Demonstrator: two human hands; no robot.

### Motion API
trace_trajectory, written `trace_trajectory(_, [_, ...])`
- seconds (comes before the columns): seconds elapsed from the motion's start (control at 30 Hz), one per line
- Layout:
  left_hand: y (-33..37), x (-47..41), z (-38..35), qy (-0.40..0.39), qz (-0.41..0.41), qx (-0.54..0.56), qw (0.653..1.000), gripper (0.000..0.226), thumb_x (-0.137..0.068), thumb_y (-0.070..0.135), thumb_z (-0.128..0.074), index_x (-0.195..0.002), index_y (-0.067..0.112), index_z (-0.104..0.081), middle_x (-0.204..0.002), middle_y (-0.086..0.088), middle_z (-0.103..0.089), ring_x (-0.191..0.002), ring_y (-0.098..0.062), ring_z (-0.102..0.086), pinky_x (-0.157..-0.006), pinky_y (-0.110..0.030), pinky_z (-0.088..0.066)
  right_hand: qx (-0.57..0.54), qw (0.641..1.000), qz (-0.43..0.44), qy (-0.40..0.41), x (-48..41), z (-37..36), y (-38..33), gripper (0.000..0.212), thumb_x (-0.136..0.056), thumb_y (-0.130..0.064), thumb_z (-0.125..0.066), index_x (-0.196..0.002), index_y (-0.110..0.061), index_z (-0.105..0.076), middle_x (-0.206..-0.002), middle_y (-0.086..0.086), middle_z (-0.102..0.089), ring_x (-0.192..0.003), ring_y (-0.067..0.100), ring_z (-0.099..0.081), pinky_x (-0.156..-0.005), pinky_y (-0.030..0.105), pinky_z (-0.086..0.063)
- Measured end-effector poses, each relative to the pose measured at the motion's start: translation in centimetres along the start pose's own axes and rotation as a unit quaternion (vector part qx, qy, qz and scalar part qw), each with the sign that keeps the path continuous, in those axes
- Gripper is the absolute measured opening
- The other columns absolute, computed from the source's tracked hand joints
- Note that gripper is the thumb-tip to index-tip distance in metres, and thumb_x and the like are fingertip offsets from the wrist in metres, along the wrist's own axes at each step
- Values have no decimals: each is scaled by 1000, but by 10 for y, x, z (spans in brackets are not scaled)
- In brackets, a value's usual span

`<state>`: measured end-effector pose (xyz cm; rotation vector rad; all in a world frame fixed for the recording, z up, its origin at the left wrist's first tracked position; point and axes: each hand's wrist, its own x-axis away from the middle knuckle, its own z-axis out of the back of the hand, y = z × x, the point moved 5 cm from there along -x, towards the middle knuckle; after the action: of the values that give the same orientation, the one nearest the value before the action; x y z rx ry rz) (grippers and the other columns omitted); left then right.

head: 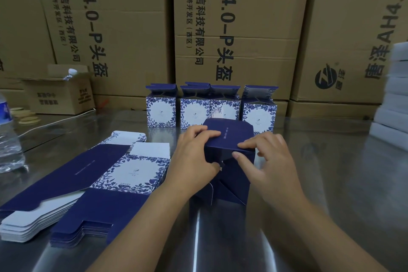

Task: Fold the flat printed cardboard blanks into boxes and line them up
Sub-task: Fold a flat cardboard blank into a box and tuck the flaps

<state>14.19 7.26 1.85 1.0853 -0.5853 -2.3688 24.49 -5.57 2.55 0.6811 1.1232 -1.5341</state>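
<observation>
A dark blue box (231, 134) stands half folded on the steel table in front of me. My left hand (194, 157) grips its left side, fingers over the top panel and thumb on the near face. My right hand (262, 157) presses the right top edge with index finger and thumb. Loose flaps hang at the box's near bottom. A stack of flat printed blanks (92, 183), blue with white floral panels, lies to the left. Several folded boxes (212, 106) with open top flaps stand in a row behind.
A water bottle (8, 134) stands at the left edge. A small open carton (59, 95) holding another bottle sits at the back left. Large brown cartons (242, 28) wall off the back. White boxes (395, 99) are stacked at the right.
</observation>
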Motion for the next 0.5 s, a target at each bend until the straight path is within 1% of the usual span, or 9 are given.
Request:
trace_trajectory(0.1, [-1,-1,0,4,2,7,1000,61,-71,8,-70,-124,34,-54,-129,16,-38,-124,-6,-35,-103,-27,-36,-1,1000,2,1,0,-1,0,13,-77,-27,-67,-86,-17,-69,-84,-12,-56,-84,13,-47,-78,8,-32])
trace_trajectory(0.2, [-3,-1,1,31,4,6,999,55,-74,6,-68,-121,32,-58,-128,15,-43,-122,-8,-41,-102,-29,-39,0,1000,6,4,0,-2,-1,12,-77,-26,-67,-86,-18,-69,-84,-9,-59,-85,14,-48,-78,11,-33])
trace_trajectory(0.33, [-3,0,1,55,3,4,998,52,-75,5,-66,-119,32,-61,-125,16,-45,-120,-8,-45,-98,-28,-41,-4,1000,16,14,0,-1,-4,10,-77,-22,-68,-85,-16,-69,-85,-6,-60,-87,12,-48,-83,10,-33])
trace_trajectory(0.43, [-3,-1,0,38,3,11,999,56,-73,7,-66,-122,33,-58,-128,16,-44,-122,-7,-43,-100,-29,-40,-15,1000,7,2,0,-1,-3,13,-77,-21,-67,-89,-16,-70,-91,-7,-61,-92,10,-47,-87,7,-30])
trace_trajectory(0.5, [-1,0,-2,8,0,24,1000,60,-73,9,-67,-126,34,-54,-132,16,-40,-124,-6,-39,-102,-28,-38,-23,1000,-4,-9,0,-1,-2,15,-78,-23,-65,-91,-17,-71,-94,-8,-60,-95,7,-46,-88,6,-29])
